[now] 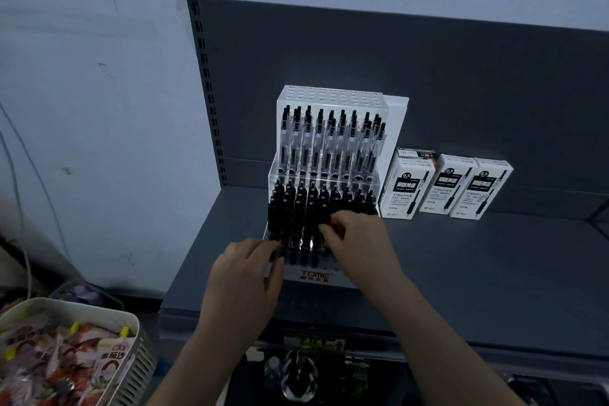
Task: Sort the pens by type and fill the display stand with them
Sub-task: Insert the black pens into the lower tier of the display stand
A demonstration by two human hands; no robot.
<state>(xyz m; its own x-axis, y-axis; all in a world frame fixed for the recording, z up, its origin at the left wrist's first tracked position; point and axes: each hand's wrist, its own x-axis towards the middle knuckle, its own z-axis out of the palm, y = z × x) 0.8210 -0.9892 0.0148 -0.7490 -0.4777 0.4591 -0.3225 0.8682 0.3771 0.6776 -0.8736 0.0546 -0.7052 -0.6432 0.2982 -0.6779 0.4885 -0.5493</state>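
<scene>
- Pens filled most of the display stand (397, 128) on the grey shelf (478, 273), already split by type: clear-barrelled pens (329, 142) stood upright in the far, raised tier, and black pens (313, 204) packed the lower, nearer tier.
- Right hand (357, 241) reached over the near rows, its grip closed to a pinch on the top of one black pen, seemingly to steer it down into a hole.
- Left hand (244, 277) sat at the stand's near left corner, fingers curled over what looked like a few dark pens lying at the front edge; whether it truly held them or only braced the stand, I could not tell.
- Nearest row, just behind the TOME label (314, 274), showed open holes, so by my reading the filling was close to done.
- Three white pen boxes (445, 188) stood just right of the stand, handy as the supply.
- A basket of snack packets (71, 356) sat near left, well apart from the work.
</scene>
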